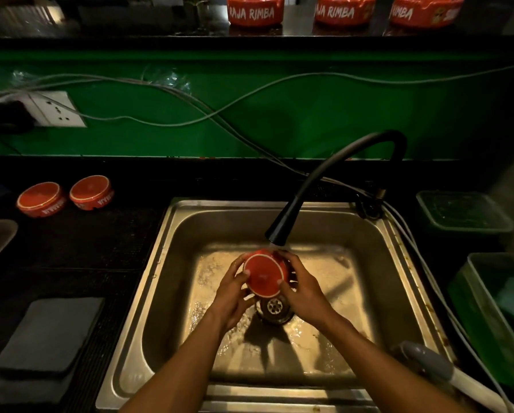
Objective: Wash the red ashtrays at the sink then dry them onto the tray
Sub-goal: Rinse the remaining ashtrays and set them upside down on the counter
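Fingers of both hands grip the red ashtray [264, 274] under the faucet [291, 216], hiding its far rim.

This looks like the washing-up corner behind a bar or café counter. A steel sink [398, 281] with a black flexible tap [333, 180] is set in a dark worktop [71, 242]. Branded red ashtrays [255, 10], lettered RAJA RIMBA, line a raised ledge [130, 37] above a green wall [309, 114].
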